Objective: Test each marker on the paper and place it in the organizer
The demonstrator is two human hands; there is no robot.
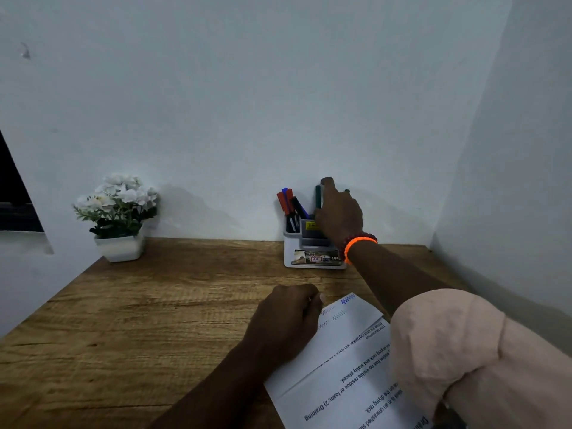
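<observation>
Your right hand (339, 216) grips one dark green marker (318, 196) upright over the white organizer (312, 246) at the bench (154, 305) back. Your left hand (286, 320), loosely curled, pins one printed paper (346, 360). Four other markers (289, 205) stand in its left compartment.

The counter (154, 320) is left bare across its left half and middle. The back left corner is taken by a potted white flower (119, 218); the organizer (312, 246) is set against the back wall. The right side is hemmed by the side wall (510, 181), and the near right is covered by the paper (340, 366).
</observation>
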